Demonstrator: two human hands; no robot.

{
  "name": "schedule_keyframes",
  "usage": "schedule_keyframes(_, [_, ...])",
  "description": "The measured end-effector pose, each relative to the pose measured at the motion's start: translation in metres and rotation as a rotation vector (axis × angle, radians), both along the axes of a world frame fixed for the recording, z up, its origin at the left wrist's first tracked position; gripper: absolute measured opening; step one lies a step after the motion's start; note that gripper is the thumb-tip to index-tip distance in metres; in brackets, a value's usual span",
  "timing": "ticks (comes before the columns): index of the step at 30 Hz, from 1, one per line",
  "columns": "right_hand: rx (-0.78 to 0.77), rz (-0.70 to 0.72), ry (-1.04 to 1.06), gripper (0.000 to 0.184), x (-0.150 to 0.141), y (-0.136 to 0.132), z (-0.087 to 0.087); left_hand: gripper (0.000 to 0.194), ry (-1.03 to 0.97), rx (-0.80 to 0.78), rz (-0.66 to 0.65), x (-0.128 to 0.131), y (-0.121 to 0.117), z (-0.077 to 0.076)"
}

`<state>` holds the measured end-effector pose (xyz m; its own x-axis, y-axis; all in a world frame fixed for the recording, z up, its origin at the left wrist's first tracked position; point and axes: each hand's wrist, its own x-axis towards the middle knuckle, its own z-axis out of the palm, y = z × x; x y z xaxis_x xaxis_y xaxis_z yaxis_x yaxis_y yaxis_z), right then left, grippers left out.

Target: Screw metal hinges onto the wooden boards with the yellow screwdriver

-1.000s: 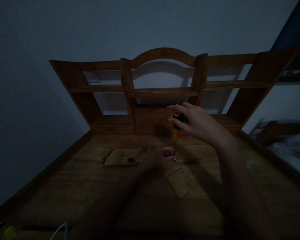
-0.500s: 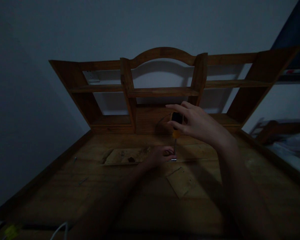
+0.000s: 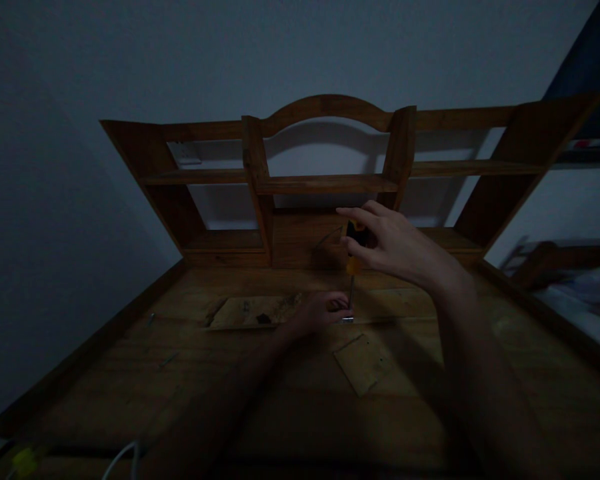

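My right hand [image 3: 397,247] has its thumb and fingers closed around the yellow and black handle of a screwdriver [image 3: 351,267]. The screwdriver stands nearly upright, shaft pointing down. At its lower end lies a small shiny metal piece [image 3: 347,320], too dark to name more exactly. My left hand [image 3: 325,311] rests low on the wood, its fingers curled together at this piece and beside the shaft's tip. Those fingers hide the exact tip. Under my left hand runs a long pale wooden strip [image 3: 235,312] with a dark hole and rough, worn patches.
A loose square wood piece [image 3: 363,365] lies in front of my hands on the wooden desk top [image 3: 290,380]. Small screw-like bits [image 3: 151,319] are at the left. Behind stands a wooden shelf unit [image 3: 325,183]. A white cable [image 3: 123,457] and a yellow object [image 3: 25,460] show at bottom left.
My right hand's fingers have shifted slightly on the screwdriver handle, showing a bit more yellow at its top. My left hand and the metal piece stay in place.
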<state>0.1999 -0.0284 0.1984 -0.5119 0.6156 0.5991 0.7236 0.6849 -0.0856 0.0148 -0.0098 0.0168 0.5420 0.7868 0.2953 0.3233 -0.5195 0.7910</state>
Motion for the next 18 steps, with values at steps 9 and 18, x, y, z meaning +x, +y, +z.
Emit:
schedule_keyframes(9, [0.034,0.001,-0.001,0.045,0.0022,0.0001,0.0017,0.016,-0.026,-0.024,-0.01,0.0003,0.0037,-0.0054])
schedule_keyframes(18, [0.05,0.029,0.013,0.047,0.0032,-0.003,0.0038,0.017,-0.041,-0.026,0.006,0.0017,-0.0002,-0.0006])
